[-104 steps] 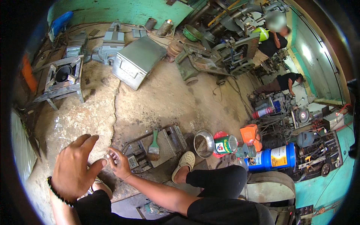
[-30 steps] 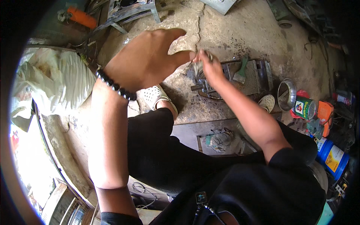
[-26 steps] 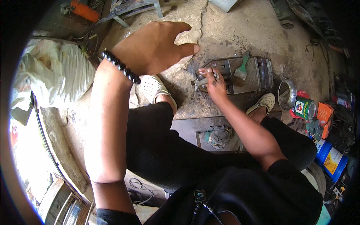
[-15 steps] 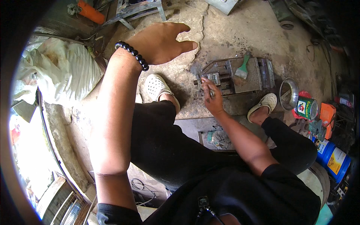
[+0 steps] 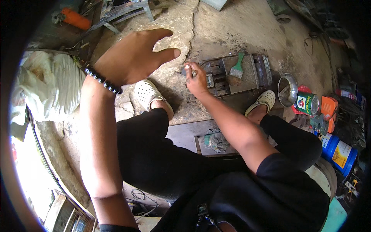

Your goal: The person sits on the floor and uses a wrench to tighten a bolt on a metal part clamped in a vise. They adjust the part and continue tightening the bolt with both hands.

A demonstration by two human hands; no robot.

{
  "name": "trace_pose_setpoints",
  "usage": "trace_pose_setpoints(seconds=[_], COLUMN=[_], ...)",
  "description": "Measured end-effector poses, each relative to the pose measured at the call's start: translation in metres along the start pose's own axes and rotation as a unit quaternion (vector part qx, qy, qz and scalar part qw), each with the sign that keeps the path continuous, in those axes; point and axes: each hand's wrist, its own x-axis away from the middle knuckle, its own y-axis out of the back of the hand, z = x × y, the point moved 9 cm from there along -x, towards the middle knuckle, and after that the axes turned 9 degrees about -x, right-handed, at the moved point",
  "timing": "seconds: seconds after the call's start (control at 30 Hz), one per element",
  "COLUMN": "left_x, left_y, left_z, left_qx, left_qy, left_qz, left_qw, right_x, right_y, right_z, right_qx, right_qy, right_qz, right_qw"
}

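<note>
On the floor before me lies a dark metal machine vise (image 5: 253, 73), with a green-handled paintbrush (image 5: 237, 69) resting on its flat plate. At the vise's left end is my right hand (image 5: 197, 80), its fingers closed around a small metal piece (image 5: 194, 73), mostly hidden in the grip. Whether that piece is joined to the vise I cannot tell. My left hand (image 5: 133, 58), with a dark bead bracelet (image 5: 102, 80) at the wrist, is raised to the left of the vise. Its thumb and fingers are apart, holding nothing.
Right of the vise are a metal bowl (image 5: 288, 89), a green can (image 5: 305, 103), an orange case (image 5: 329, 110) and a blue bucket (image 5: 337, 152). White sacking (image 5: 50, 89) lies at the left. My feet in pale clogs (image 5: 147, 94) flank the vise. A metal stand (image 5: 127, 14) is far left.
The whole view has shifted slightly. My right hand has moved left and farther away along the vise's end, still closed. My left hand has drifted left and a little nearer, fingers still apart.
</note>
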Motion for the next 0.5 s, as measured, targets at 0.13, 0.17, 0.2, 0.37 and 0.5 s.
trace_pose_setpoints(seconds=[0.13, 0.17, 0.2, 0.37, 0.5], left_x=[-0.002, -0.002, -0.002, 0.000, -0.001], left_y=[0.005, 0.003, 0.005, -0.011, -0.015], left_z=[0.002, 0.005, 0.001, 0.003, 0.021], left_qx=[0.030, 0.029, 0.026, 0.120, 0.154], left_qy=[-0.003, 0.009, -0.004, 0.013, 0.079], left_qz=[-0.004, 0.010, -0.007, 0.077, 0.103], left_qw=[1.000, 0.999, 1.000, 0.990, 0.979], right_x=[-0.012, -0.012, -0.013, -0.022, -0.033], right_y=[-0.011, -0.013, -0.007, -0.012, -0.021], right_z=[-0.018, -0.026, -0.002, 0.028, 0.043], right_qx=[-0.060, -0.064, -0.045, -0.069, -0.087], right_qy=[-0.029, -0.075, 0.055, 0.082, 0.105], right_qz=[-0.007, -0.002, -0.024, 0.007, 0.000], right_qw=[0.998, 0.995, 0.997, 0.994, 0.991])
